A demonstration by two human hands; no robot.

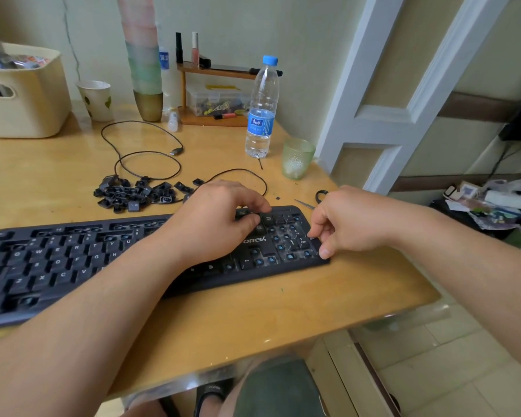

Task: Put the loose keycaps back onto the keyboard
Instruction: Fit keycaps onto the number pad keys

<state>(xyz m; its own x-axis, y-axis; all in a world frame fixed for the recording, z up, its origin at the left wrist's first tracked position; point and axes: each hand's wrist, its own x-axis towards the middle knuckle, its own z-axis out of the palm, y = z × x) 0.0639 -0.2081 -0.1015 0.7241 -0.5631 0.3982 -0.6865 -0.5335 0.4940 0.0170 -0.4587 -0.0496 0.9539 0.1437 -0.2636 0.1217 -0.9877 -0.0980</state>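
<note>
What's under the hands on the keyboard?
Both hands, left and right, rest on the keyboard. Around them you see keycaps and bare blue switch sockets. Whatever lies right beneath the palms is covered.

Both forearms are bare from the frame's lower edge to the wrists, with no sleeve, watch, bracelet or ring showing on either. The left hand (pixel 220 219) and the right hand (pixel 348 222) are ungloved, with short, plain fingernails. Well below the hands, dark grey-green fabric shorts (pixel 278 389) cover one thigh above a bare knee. Just left of them is a black slide sandal (pixel 214 392) with small, unreadable pale lettering on its strap.
</note>
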